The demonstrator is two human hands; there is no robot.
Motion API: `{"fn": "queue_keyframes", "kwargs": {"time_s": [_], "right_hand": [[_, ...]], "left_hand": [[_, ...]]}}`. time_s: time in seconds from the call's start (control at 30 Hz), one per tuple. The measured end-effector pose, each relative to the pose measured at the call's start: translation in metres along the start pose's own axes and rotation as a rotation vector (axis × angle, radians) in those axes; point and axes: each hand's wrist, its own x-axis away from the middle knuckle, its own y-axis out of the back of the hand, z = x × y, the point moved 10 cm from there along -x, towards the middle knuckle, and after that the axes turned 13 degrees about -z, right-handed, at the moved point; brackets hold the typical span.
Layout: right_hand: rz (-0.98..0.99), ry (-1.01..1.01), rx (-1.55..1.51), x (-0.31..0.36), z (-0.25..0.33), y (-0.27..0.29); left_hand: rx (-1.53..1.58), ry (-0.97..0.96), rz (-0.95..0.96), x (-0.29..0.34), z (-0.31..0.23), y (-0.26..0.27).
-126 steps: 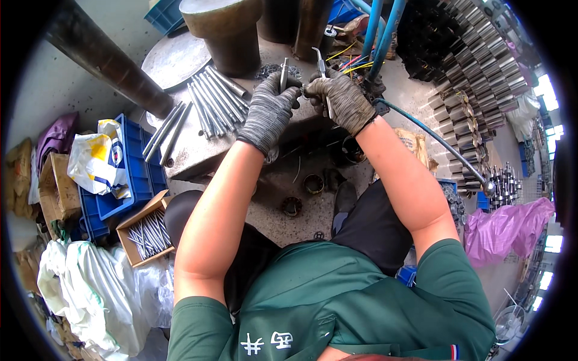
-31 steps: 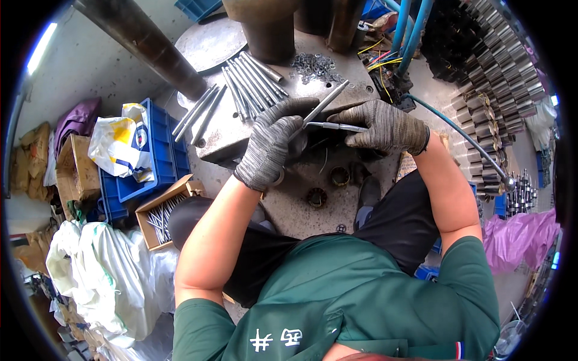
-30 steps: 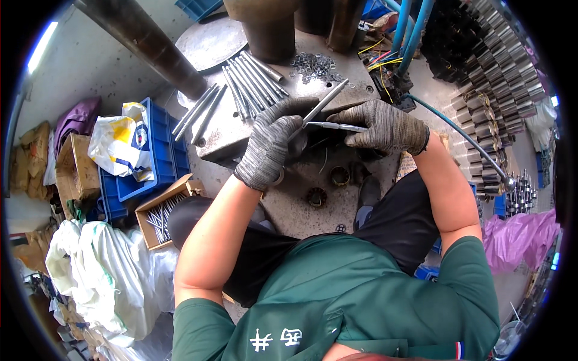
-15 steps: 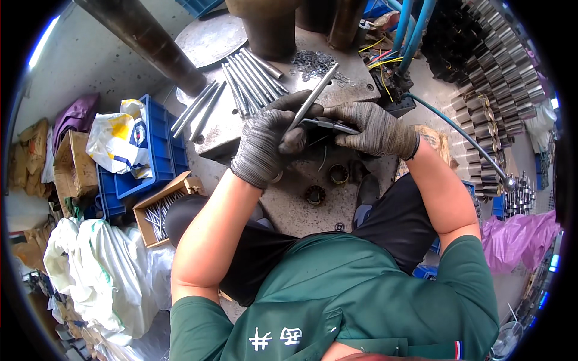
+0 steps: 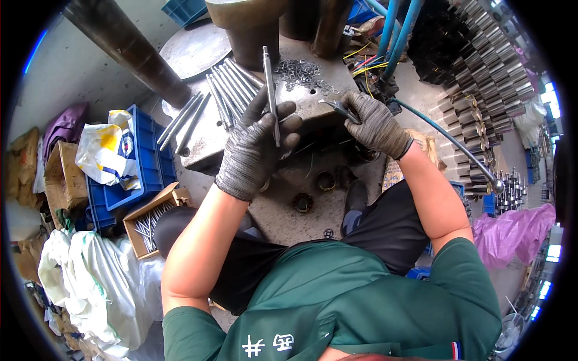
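A grey-gloved left hand of mine point(image 5: 247, 150) holds a slim steel shaft point(image 5: 269, 78) nearly upright between thumb and fingers. A step or groove shows near the shaft's upper end. To its right, my right hand point(image 5: 376, 126), gloved too, is closed round a pair of pliers point(image 5: 342, 111) whose tips point left, apart from the shaft. Whether the tips carry a ring is too small to tell. Small metal rings point(image 5: 299, 73) lie heaped on the bench point(image 5: 198, 150) beyond my hands. Similar shafts point(image 5: 230, 90) are laid out behind my left hand.
A brown pillar point(image 5: 123, 48) and a heavy metal post point(image 5: 250, 36) rise at the back. A blue hose point(image 5: 445, 141) crosses on the right, near stacked metal cylinders point(image 5: 481, 78). Left are a blue crate point(image 5: 141, 156) and an open carton of rods point(image 5: 129, 231).
My hands have moved apart. The shaft has swung from a slant to nearly upright in my left hand, and the pliers have drawn away from it to the right.
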Motion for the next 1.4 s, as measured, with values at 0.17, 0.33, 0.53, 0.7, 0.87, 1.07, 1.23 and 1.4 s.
{"fn": "queue_keyframes", "kwargs": {"time_s": [0.17, 0.33, 0.53, 0.7, 0.87, 1.07, 1.23, 1.4], "right_hand": [[-0.167, 0.199, 0.187, -0.006, -0.007, -0.001], [-0.21, 0.308, 0.316, -0.008, -0.005, -0.011], [-0.208, 0.365, 0.382, -0.008, -0.003, -0.021], [-0.245, 0.435, 0.358, -0.004, 0.006, -0.022], [-0.306, 0.482, 0.191, -0.003, 0.01, -0.021], [-0.323, 0.074, -0.148, -0.007, 0.007, -0.011], [-0.396, 0.185, -0.049, -0.008, 0.009, -0.003], [-0.289, 0.371, 0.131, -0.008, 0.014, -0.019]], "left_hand": [[0.01, 0.064, 0.07, -0.01, 0.017, 0.011], [0.001, 0.068, 0.092, -0.006, 0.02, 0.004], [-0.063, 0.056, 0.093, -0.01, 0.019, 0.011], [-0.067, 0.041, 0.025, -0.013, 0.019, 0.019], [-0.164, -0.023, -0.002, -0.021, 0.023, 0.026], [-0.364, -0.042, -0.06, -0.018, 0.029, 0.024], [-0.608, -0.094, -0.122, -0.02, 0.037, 0.024], [-0.658, -0.073, -0.121, -0.022, 0.041, 0.028]]}}
